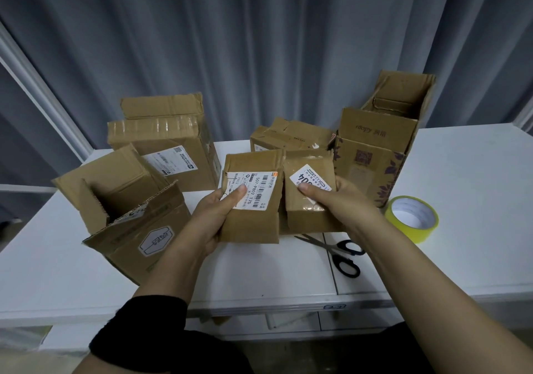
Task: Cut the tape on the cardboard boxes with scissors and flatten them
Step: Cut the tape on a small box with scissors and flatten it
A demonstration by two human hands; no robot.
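I hold a small cardboard box [259, 223] above the white table [259, 269], split open down the middle into two halves. My left hand [215, 216] grips the left half, thumb on its white shipping label [253, 190]. My right hand [340, 200] grips the right half [308, 215], thumb on its torn label. Black-handled scissors [340, 255] lie on the table just below my right wrist, blades pointing left and partly hidden under the box.
An open box [129, 217] lies at the left, a taped box [170, 154] behind it. A small box [288, 135] stands at the centre back, a tall open box [380, 142] at the right. A yellow tape roll [412, 217] sits right. Grey curtains hang behind.
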